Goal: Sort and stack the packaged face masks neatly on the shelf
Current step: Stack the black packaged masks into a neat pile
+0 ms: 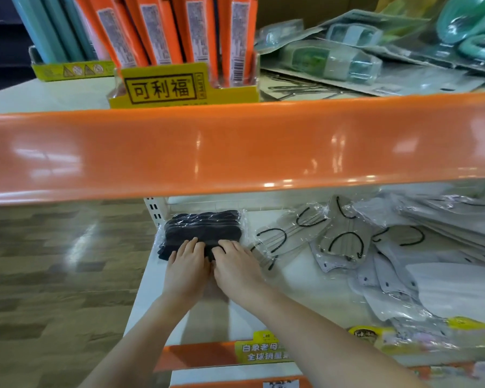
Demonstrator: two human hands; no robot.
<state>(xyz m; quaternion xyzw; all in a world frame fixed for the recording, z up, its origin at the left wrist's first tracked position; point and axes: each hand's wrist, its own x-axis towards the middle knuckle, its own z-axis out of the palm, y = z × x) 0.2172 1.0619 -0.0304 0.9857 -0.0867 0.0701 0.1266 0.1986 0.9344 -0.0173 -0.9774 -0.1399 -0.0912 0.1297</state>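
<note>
Both hands are down on the stack of black masks (205,231), which sits in clear wrap at the far left end of the white shelf (300,287), tight against the slotted upright (155,208). The left hand (185,268) lies flat on the near edge at about 7 o'clock of the stack, fingers straight and together, pressing. The right hand (237,266) is just beside it at 5 o'clock, touching it, fingertips bent onto the wrap; whether that grip actually pinches the plastic is hard to tell, since the fingertips blur into the dark pack. Out at 3 o'clock the grey packaged masks (344,242) lie scattered and overlapping, black ear loops showing, the pile running off the right edge. The orange shelf lip (235,147) above hides the back of the shelf. On the upper level, orange packs (179,32) stand in a yellow display box (163,91), their tops cut off.
</note>
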